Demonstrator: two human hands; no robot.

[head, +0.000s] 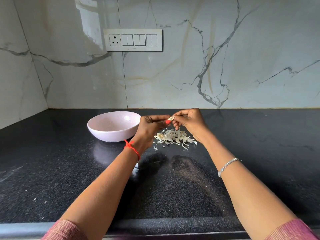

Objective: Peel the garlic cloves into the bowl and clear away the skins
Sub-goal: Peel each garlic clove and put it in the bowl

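– Table (173, 187) came nearest, dark and speckled. What lay on it?
– A loose pile of papery skins (174, 138) with a dry root stub (161, 135) among them, just right of the bowl (110, 135). Both hands met above that pile.
– And the grip of each?
– The left hand (150, 126) pinched the garlic clove (171, 118) between thumb and fingers. The right hand (188, 122) had its fingers curled on the clove's other end, seemingly picking at skin. The clove hung in the air between them, over the skins and not over the bowl.
– Which step was that?
– Peeling, I judged, mid-clove. The bowl stood upright beyond the left hand; whether cloves lay inside, I couldn't tell.
– The next move?
– Strip the last skin and let it drop on the pile, then carry the bare clove left over the rim and release it. Clearing the skins looked like a job for later. Farthest back was the marble wall (173, 75) with its switch panel (133, 40).
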